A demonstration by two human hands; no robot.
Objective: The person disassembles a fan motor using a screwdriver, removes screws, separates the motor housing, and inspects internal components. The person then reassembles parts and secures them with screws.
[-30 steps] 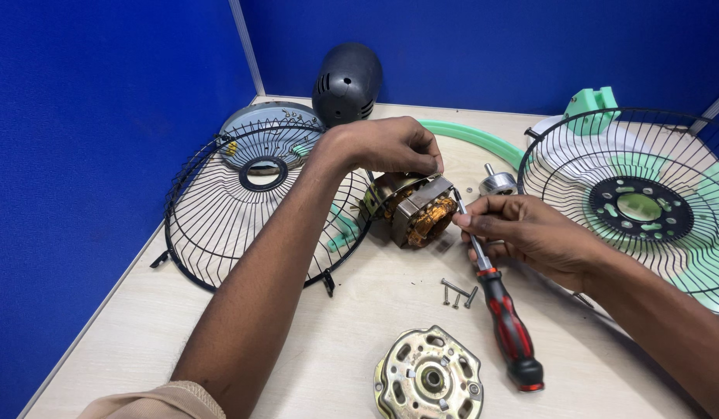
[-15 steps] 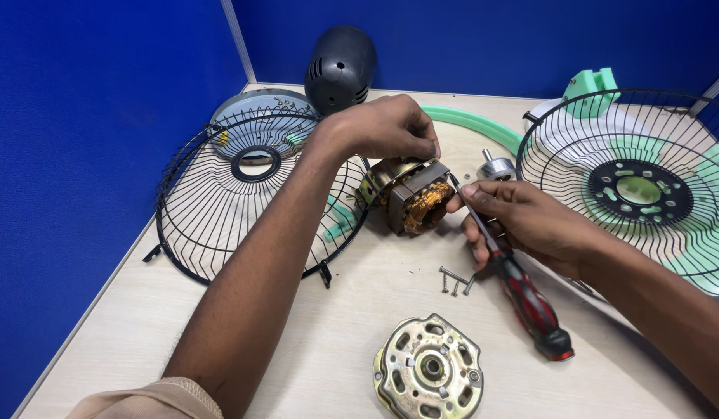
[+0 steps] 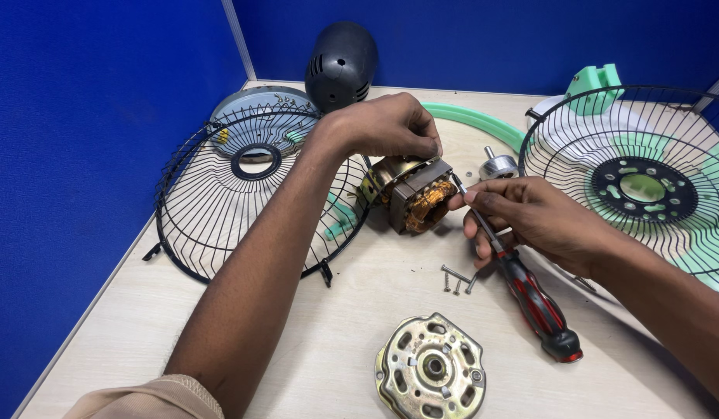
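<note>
at the centre of the pale wooden table (image 3: 220, 341), a fan motor core (image 3: 410, 192) with copper windings and a stack of steel plates, tilted on its side. left hand (image 3: 383, 124) over it from 12 o'clock, fingers (image 3: 422, 143) curled down and clamped on the upper edge of the motor core. right hand (image 3: 530, 217) at 3 o'clock of the core, fingers (image 3: 484, 203) pinched together around the metal shaft of a screwdriver (image 3: 522, 279), tip pressed against the core's right face, red and black handle trailing off toward 5 o'clock and hanging free of the palm. just below the right hand, at 6 o'clock of it, a few loose screws (image 3: 456, 278) lying on the table. further toward 6 o'clock, near the bottom edge, a round brass-coloured motor end cover (image 3: 431, 368), flat and well apart from both hands. at 9 o'clock of the core, a black wire fan guard (image 3: 251, 194) with a grey round base plate (image 3: 255, 116) behind it. at 12 o'clock, a dark domed motor housing (image 3: 342, 66) (upright, against the blue partition). at 3 o'clock, a second wire guard (image 3: 647, 186) lying over green fan blades (image 3: 713, 240). between core and second guard, a small silver knob-like part (image 3: 498, 165), just beside the right hand's knuckles.
</note>
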